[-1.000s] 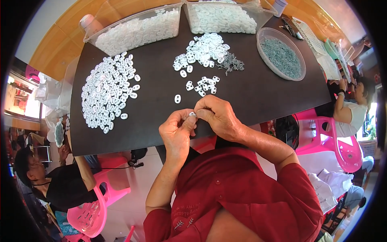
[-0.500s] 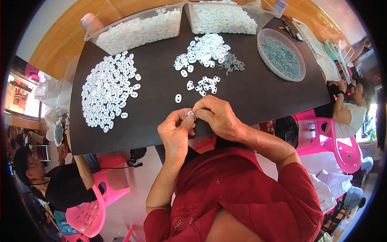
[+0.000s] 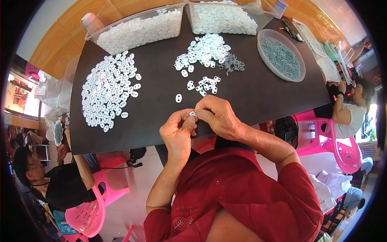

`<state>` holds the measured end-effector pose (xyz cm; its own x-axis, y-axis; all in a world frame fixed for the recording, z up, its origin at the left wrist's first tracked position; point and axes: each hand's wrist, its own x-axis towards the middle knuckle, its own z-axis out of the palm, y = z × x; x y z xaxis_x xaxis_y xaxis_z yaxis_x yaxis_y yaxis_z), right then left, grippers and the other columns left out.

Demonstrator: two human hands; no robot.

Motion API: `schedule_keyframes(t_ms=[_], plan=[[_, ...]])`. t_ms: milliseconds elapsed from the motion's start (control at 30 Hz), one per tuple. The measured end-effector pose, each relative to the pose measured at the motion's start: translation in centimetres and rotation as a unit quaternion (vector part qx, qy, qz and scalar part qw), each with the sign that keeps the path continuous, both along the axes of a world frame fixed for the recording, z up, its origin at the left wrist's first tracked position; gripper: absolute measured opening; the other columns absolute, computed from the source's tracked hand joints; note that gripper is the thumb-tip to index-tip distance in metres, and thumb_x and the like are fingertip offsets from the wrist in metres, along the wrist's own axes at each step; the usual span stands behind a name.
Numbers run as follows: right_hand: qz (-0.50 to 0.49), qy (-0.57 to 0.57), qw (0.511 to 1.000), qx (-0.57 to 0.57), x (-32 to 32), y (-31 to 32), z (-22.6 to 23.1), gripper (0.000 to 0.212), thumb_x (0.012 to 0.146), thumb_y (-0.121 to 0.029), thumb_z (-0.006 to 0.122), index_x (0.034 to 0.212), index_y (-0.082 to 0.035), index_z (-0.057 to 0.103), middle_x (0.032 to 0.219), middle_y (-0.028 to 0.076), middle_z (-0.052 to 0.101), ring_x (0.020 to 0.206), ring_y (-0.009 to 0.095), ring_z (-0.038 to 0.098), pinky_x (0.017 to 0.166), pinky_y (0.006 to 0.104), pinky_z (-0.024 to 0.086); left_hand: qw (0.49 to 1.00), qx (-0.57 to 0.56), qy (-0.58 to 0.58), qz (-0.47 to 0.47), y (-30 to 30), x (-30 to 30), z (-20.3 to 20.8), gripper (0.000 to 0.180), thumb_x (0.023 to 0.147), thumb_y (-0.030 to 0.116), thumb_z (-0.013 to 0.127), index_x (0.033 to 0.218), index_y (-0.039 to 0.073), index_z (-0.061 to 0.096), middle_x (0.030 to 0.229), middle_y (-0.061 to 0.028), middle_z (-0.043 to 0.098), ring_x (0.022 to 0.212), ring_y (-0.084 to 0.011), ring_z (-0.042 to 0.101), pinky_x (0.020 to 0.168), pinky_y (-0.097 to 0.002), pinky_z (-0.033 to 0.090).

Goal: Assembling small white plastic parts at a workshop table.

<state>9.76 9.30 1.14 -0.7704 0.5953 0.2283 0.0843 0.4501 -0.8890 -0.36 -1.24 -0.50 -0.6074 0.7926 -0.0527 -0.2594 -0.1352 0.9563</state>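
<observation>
Just above the table's near edge, a small white plastic piece with holes (image 3: 192, 114) is pinched between the thumb and fingers of my left hand (image 3: 176, 131). My right hand (image 3: 219, 117) meets it from the right, thumb and forefinger pressed together at the piece's end; whatever is between them is hidden. Beyond my hands lie one loose white oval piece (image 3: 178, 98) and a small group of white pieces (image 3: 207, 85). Farther back is a heap of white oval pieces (image 3: 207, 47), with a small pile of grey-green pins (image 3: 232, 63) touching its right side.
White ovals spread widely (image 3: 105, 92) over the dark table (image 3: 157, 80) at left. Two clear bins (image 3: 139, 34) (image 3: 223, 20) of white pieces stand at the back. A round tub (image 3: 281, 56) of grey-green pins sits right. Co-workers (image 3: 66, 179) (image 3: 354, 107) sit either side on pink chairs.
Both hands have shifted very slightly to the right together with the white piece. The fingers keep the same pinch, and the piles on the table look unchanged.
</observation>
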Motion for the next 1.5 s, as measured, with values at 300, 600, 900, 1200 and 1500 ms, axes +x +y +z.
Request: schedule_keyframes(t_ms=[300, 600, 900, 1200, 1500], plan=[[-0.015, 0.08, 0.98, 0.181, -0.9, -0.4, -1.6, 0.002, 0.081, -0.002, 0.056, 0.079, -0.001, 0.055, 0.07, 0.01, 0.051, 0.064, 0.027, 0.052, 0.058, 0.0369, 0.043, 0.997, 0.011, 0.054, 0.045, -0.1, 0.6, -0.6, 0.007, 0.087, 0.0, 0.059, 0.09, -0.003, 0.064, 0.077, -0.0009, 0.057, 0.062, -0.0042, 0.05, 0.048, -0.0184, 0.042], [0.018, 0.057, 0.972, 0.228, -0.8, 0.7, 0.1, 0.005, 0.08, -0.003, 0.059, 0.085, -0.002, 0.059, 0.072, 0.01, 0.055, 0.068, 0.029, 0.054, 0.061, 0.0377, 0.044, 0.999, 0.044, -0.007, 0.025, -0.3, -0.4, -0.6, 0.017, 0.087, 0.004, 0.062, 0.102, -0.004, 0.063, 0.076, -0.0041, 0.059, 0.062, -0.0075, 0.052, 0.05, -0.02, 0.044], [0.033, 0.028, 0.926, 0.376, -4.0, 3.8, -0.5, 0.026, 0.068, 0.001, 0.064, 0.093, -0.007, 0.067, 0.077, 0.007, 0.055, 0.074, 0.024, 0.053, 0.061, 0.0351, 0.044, 0.997, 0.045, -0.01, 0.063, -1.0, -2.0, 0.4, 0.019, 0.085, -0.001, 0.061, 0.103, -0.007, 0.062, 0.075, -0.0079, 0.06, 0.058, -0.0117, 0.054, 0.051, -0.0233, 0.047], [0.105, 0.029, 0.894, 0.435, -5.1, 4.1, -1.1, 0.021, 0.063, 0.003, 0.062, 0.082, -0.006, 0.063, 0.072, 0.006, 0.051, 0.071, 0.025, 0.049, 0.058, 0.0363, 0.041, 0.996, 0.032, -0.031, 0.077, -1.3, -2.3, 0.5, 0.018, 0.084, -0.002, 0.062, 0.101, -0.008, 0.062, 0.076, -0.011, 0.062, 0.056, -0.013, 0.055, 0.051, -0.0236, 0.048], [0.077, 0.005, 0.981, -0.178, -1.9, 3.2, 2.0, 0.022, 0.081, -0.001, 0.063, 0.103, 0.0, 0.066, 0.072, -0.002, 0.055, 0.068, 0.003, 0.05, 0.062, 0.0197, 0.041, 0.995, 0.039, -0.064, 0.062, -1.0, -1.8, 1.2, 0.019, 0.083, -0.001, 0.063, 0.1, -0.008, 0.062, 0.076, -0.0124, 0.063, 0.054, -0.0142, 0.056, 0.051, -0.0244, 0.048]])
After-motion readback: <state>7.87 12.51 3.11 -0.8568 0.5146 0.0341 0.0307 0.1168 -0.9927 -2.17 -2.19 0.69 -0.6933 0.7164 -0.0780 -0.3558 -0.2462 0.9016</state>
